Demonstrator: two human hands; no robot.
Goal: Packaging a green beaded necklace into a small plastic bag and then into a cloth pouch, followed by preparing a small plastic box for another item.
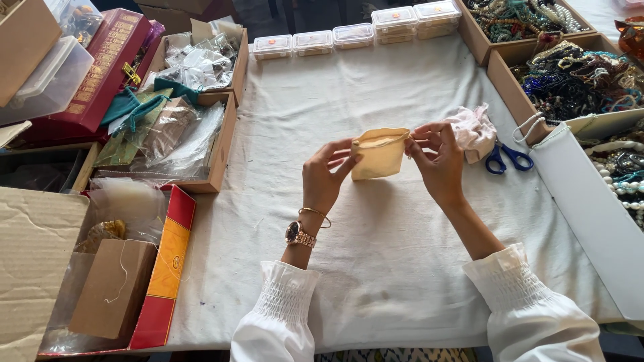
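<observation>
- White cloth-covered table (pixel 402 221) carries cardboard boxes of beads (pixel 570 84) and blue-handled scissors (pixel 508 158).
- Held above its middle, a small pale-yellow fabric pouch (pixel 379 154) hangs mouth up, long axis roughly upright.
- It looks soft, flat, slightly creased.
- Left hand (pixel 327 175) pinches its left edge; right hand (pixel 437 159) grips its top right corner.
</observation>
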